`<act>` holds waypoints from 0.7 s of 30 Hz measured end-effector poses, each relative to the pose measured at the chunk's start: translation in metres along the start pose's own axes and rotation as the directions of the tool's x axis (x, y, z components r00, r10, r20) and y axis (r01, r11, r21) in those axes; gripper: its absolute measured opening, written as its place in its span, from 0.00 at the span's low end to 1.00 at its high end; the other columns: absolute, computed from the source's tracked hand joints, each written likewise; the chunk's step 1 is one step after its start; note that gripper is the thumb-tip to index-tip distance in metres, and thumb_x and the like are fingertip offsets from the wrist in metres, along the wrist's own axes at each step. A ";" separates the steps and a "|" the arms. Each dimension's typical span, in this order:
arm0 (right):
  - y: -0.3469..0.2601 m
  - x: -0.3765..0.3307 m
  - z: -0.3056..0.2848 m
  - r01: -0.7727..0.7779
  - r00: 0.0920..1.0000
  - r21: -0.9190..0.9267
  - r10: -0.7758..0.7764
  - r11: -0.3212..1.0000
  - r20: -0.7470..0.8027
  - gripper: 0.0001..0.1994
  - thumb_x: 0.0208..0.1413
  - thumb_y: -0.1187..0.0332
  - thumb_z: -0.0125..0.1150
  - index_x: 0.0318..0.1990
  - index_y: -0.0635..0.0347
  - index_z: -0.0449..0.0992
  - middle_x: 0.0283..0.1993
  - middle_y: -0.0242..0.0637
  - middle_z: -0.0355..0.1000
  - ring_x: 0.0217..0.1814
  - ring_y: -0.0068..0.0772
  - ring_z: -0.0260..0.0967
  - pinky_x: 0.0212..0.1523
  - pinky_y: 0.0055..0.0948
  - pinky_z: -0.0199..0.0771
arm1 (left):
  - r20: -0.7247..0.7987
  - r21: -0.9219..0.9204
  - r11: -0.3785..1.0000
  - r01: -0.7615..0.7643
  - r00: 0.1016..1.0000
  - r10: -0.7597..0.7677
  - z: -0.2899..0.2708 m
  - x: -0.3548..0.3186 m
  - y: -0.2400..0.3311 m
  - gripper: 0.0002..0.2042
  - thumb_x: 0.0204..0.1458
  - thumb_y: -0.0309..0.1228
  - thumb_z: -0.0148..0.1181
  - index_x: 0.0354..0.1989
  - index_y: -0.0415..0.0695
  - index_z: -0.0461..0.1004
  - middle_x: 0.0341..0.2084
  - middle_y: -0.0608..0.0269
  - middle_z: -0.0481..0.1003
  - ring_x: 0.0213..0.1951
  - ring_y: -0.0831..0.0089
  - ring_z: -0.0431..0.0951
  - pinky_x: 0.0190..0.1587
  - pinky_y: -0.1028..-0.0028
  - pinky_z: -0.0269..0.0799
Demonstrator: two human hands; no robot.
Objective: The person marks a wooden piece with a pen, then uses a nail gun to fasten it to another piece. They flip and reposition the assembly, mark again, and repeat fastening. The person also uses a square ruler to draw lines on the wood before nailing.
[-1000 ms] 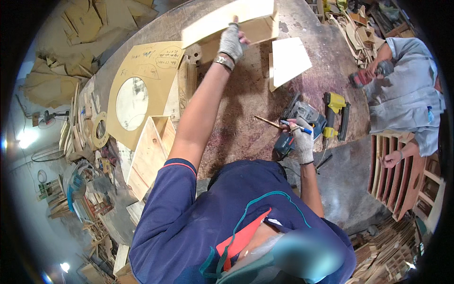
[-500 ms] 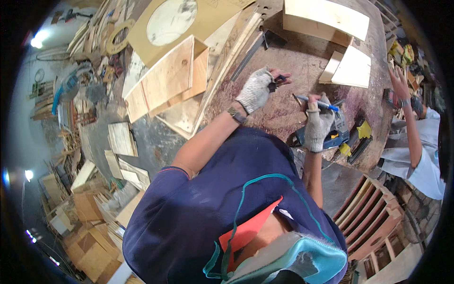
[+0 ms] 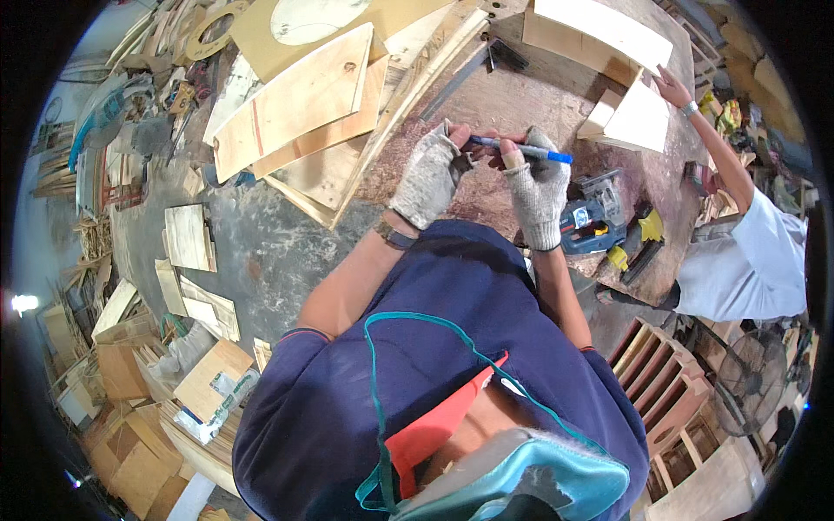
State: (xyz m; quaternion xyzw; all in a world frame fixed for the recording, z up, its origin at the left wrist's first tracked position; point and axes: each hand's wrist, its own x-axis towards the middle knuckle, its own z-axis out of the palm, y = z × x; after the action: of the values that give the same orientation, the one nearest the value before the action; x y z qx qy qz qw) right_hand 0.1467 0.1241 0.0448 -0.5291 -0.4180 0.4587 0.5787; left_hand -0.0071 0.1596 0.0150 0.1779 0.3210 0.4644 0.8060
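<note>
Over the near edge of the brown desk (image 3: 556, 95), both hands meet in front of the person's chest, each in a grey fingerless glove. The left hand (image 3: 430, 178) and the right hand (image 3: 537, 193) grasp a blue pen (image 3: 521, 149) between them: the left fingertips pinch its near end, while the right thumb and fingers close around its middle, and its blue tip sticks out to the right past the right hand. The pen lies roughly level, held just above the desk's surface. Just to the right of the right hand, a blue power tool (image 3: 592, 215) rests on the desk, with a yellow-and-black tool (image 3: 638, 239) beside it near the desk's edge. Left of the left hand, several plywood boards (image 3: 295, 100) lean and overlap against the desk, one higher up with a round hole cut through it. At the far side of the desk stands a pale wooden box (image 3: 599, 35), and a folded plywood piece (image 3: 630, 113) sits near it. Another person in a light shirt (image 3: 751, 260) leans in from the right, one hand reaching to that folded piece. Wood offcuts litter the grey floor (image 3: 252, 252) to the left.
</note>
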 end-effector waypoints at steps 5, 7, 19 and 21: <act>0.003 -0.007 -0.006 -0.121 0.987 -0.061 0.126 0.991 0.095 0.10 0.63 0.65 0.66 0.39 0.64 0.79 0.30 0.29 0.77 0.29 0.16 0.71 0.30 0.18 0.69 | -0.016 0.633 0.770 -0.079 0.993 0.115 0.001 -0.025 0.007 0.10 0.63 0.35 0.63 0.37 0.42 0.75 0.29 0.70 0.75 0.35 0.82 0.74 0.40 0.78 0.70; 0.007 -0.008 -0.010 -0.150 0.978 -0.089 0.161 0.985 0.134 0.11 0.64 0.64 0.65 0.39 0.64 0.77 0.28 0.31 0.76 0.28 0.18 0.72 0.29 0.19 0.71 | 0.045 0.704 0.699 -0.130 0.989 0.138 0.001 -0.031 0.013 0.10 0.60 0.35 0.66 0.35 0.41 0.76 0.28 0.69 0.75 0.32 0.84 0.70 0.37 0.78 0.69; 0.027 -0.035 0.019 -0.517 0.852 0.311 0.516 0.797 0.093 0.12 0.69 0.58 0.57 0.42 0.58 0.75 0.28 0.27 0.70 0.27 0.19 0.66 0.28 0.22 0.66 | 0.392 0.907 0.071 -0.416 0.893 0.221 -0.023 -0.056 0.033 0.11 0.57 0.34 0.69 0.38 0.39 0.76 0.34 0.54 0.82 0.36 0.65 0.83 0.38 0.68 0.77; 0.011 -0.028 0.014 -0.442 0.894 0.126 0.448 0.888 -0.018 0.17 0.70 0.54 0.54 0.43 0.60 0.77 0.28 0.28 0.72 0.27 0.20 0.67 0.29 0.22 0.66 | 0.239 0.835 0.453 -0.312 0.948 0.211 -0.036 -0.058 0.025 0.15 0.58 0.35 0.68 0.45 0.38 0.74 0.37 0.55 0.82 0.40 0.66 0.83 0.43 0.68 0.78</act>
State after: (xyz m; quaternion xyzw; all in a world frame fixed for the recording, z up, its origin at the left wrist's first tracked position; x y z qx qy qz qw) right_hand 0.1254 0.1008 0.0350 -0.5859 -0.2442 0.5907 0.4982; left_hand -0.0688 0.1219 0.0242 0.6270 0.4374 0.3496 0.5416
